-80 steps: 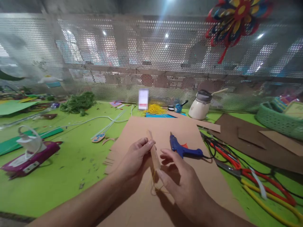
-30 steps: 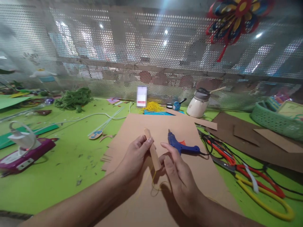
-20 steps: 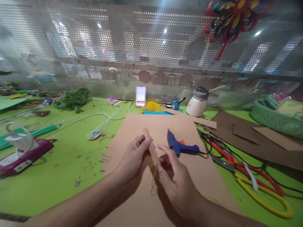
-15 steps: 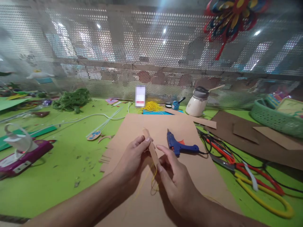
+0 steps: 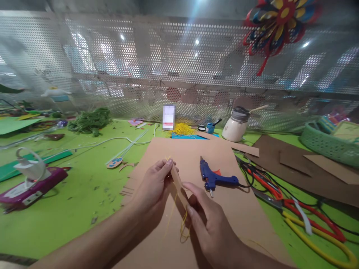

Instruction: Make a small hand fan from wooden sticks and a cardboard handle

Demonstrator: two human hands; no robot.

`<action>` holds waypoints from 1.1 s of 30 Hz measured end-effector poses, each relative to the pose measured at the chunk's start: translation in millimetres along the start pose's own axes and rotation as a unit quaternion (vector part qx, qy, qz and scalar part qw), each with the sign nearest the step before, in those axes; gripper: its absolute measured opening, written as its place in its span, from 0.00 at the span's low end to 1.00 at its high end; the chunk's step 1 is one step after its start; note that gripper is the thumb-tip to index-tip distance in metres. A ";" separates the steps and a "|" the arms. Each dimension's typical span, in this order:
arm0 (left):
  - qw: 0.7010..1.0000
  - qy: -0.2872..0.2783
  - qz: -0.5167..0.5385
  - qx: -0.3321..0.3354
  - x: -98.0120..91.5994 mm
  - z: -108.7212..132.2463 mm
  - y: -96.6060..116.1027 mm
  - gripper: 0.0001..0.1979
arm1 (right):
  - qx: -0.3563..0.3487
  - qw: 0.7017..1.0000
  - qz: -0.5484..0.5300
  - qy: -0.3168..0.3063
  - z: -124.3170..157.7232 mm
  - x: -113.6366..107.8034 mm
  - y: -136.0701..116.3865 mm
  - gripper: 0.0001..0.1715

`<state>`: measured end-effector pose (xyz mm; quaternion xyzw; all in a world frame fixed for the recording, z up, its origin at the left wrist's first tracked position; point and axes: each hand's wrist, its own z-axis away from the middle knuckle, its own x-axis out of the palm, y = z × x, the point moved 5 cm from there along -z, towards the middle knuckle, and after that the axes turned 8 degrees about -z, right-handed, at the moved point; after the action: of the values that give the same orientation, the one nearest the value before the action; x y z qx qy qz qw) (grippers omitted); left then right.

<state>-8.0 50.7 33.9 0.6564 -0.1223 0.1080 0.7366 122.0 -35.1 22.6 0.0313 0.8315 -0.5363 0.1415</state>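
A narrow brown cardboard strip (image 5: 177, 180) slants between my two hands above a large cardboard sheet (image 5: 193, 153). My left hand (image 5: 155, 186) pinches its upper end between thumb and fingers. Lower down, my right hand (image 5: 209, 215) grips the other end, thumb on the near face and index finger along the edge. Thin yellow thread (image 5: 183, 228) hangs in loops below the strip, and a bit of it pokes out at the top by my left thumb. On the sheet to the right lies a blue glue gun (image 5: 214, 177); neither hand touches it.
Red-and-yellow scissors (image 5: 319, 224) and pliers (image 5: 265, 181) lie right among black cords. A white jar (image 5: 235, 127), yellow thread pile (image 5: 182, 129) and lit phone (image 5: 168, 117) stand behind. A purple power strip (image 5: 36, 183) sits left, green yarn (image 5: 89, 120) beyond, a green basket (image 5: 328, 145) far right.
My left hand has slid up to the strip's top end, where yellow thread now shows. My right index finger has come down onto the strip's edge. The view has shifted slightly.
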 end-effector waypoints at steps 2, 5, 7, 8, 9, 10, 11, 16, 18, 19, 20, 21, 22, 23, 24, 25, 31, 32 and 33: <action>1.000 -0.002 0.000 0.002 -0.6 -0.4 -2.1 0.12 | -0.008 1.000 0.004 -0.008 -0.6 0.3 -1.8 0.26; 1.000 -0.008 -0.001 0.005 -1.1 -0.6 -4.2 0.11 | -0.011 1.000 0.013 -0.019 -0.2 1.3 -3.2 0.26; 1.000 -0.013 -0.002 0.009 -1.2 -0.1 -4.6 0.11 | -0.010 1.000 0.019 -0.021 0.8 2.0 -3.4 0.26; 1.000 -0.015 -0.002 0.010 -1.1 0.2 -4.6 0.12 | -0.009 1.000 0.021 -0.020 1.3 2.3 -3.3 0.26; 1.000 -0.017 -0.001 0.011 -1.1 0.5 -4.6 0.12 | -0.009 0.999 0.024 -0.019 1.8 2.5 -3.2 0.26; 1.000 -0.019 0.000 0.012 -1.1 0.7 -4.5 0.12 | -0.010 0.999 0.026 -0.018 2.2 2.7 -3.1 0.26; 1.000 -0.021 0.001 0.011 -1.1 0.8 -4.5 0.12 | -0.011 0.999 0.029 -0.018 2.5 2.9 -3.0 0.26; 1.000 -0.027 0.005 0.008 -1.3 0.7 -3.0 0.11 | -0.019 0.999 0.036 -0.017 2.9 2.0 -3.5 0.26; 1.000 -0.028 0.009 0.004 -1.0 0.7 -2.7 0.11 | -0.026 0.999 0.039 -0.017 2.8 1.9 -4.6 0.26; 0.999 -0.029 0.012 0.002 -0.7 0.8 -2.9 0.11 | -0.027 0.999 0.041 -0.015 2.8 2.0 -5.1 0.26; 0.999 -0.030 0.015 -0.001 -0.4 0.8 -3.3 0.11 | -0.028 0.999 0.040 -0.010 2.8 2.0 -5.5 0.26; 0.999 -0.029 0.019 -0.003 -0.2 0.7 -3.9 0.11 | -0.027 0.999 0.038 -0.004 2.8 2.2 -5.7 0.25; 0.999 -0.028 0.023 -0.005 -0.2 0.6 -4.7 0.11 | -0.027 0.999 0.035 0.003 2.8 2.4 -5.9 0.25; 0.999 -0.026 0.027 -0.006 -0.2 0.5 -5.5 0.11 | -0.028 0.999 0.034 0.011 2.8 2.5 -6.1 0.24; 0.999 -0.024 0.031 -0.007 -0.4 0.3 -6.2 0.11 | -0.030 0.999 0.033 0.018 2.8 2.7 -6.3 0.24; 0.999 -0.022 0.034 -0.008 -0.7 0.1 -7.0 0.11 | -0.034 0.999 0.034 0.020 2.7 3.0 -6.4 0.24; 0.999 -0.020 0.038 -0.005 -3.3 -2.4 -9.4 0.13 | -0.060 0.997 0.040 0.011 1.1 2.1 -3.8 0.27; 0.999 -0.020 0.037 -0.004 -3.8 -3.1 -9.6 0.14 | -0.065 0.997 0.040 0.004 0.7 2.6 -3.2 0.28; 0.999 -0.021 0.035 -0.003 -4.1 -3.8 -9.9 0.14 | -0.069 0.997 0.039 0.000 0.4 3.2 -2.5 0.29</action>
<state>-8.6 53.4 22.8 0.6514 -0.1609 0.1198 0.7317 118.5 -36.9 23.8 0.0540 0.8645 -0.4721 0.1638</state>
